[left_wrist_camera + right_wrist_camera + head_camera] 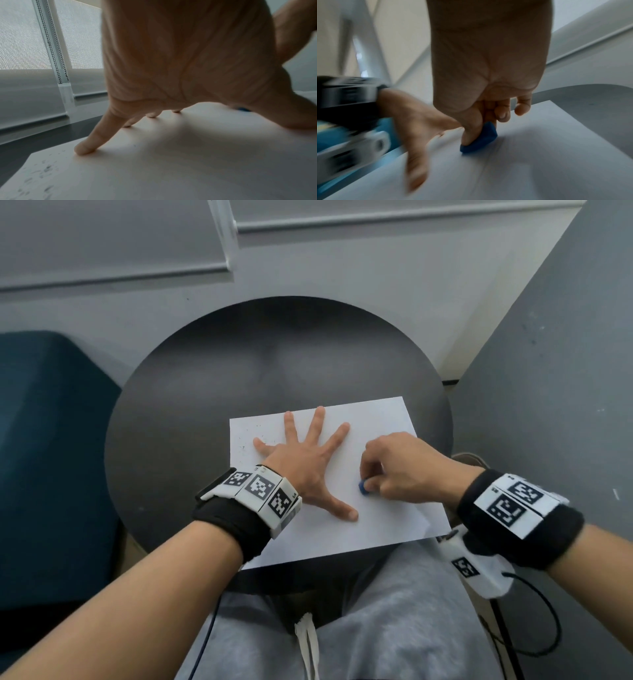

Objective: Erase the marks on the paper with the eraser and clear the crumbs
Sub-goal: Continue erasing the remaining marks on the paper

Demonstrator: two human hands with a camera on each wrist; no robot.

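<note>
A white sheet of paper (pixel 383 518) lies on the round dark table (pixel 205 371), near its front edge. My left hand (pixel 305 460) presses flat on the sheet with fingers spread wide. My right hand (pixel 394 470) pinches a small blue eraser (pixel 363 486) between thumb and fingers, its tip down on the paper just right of my left thumb. In the right wrist view the eraser (pixel 479 139) touches the sheet (pixel 539 162), and the picture is motion-blurred. Dark crumbs and specks (pixel 245 440) dot the sheet's far left corner, also seen as crumbs (pixel 44 170) in the left wrist view.
A dark blue seat (pixel 51 457) stands left of the table. A grey wall panel (pixel 548 405) rises close on the right. Window blinds (pixel 120 234) run along the back. My lap in grey trousers (pixel 394 611) is under the table's front edge.
</note>
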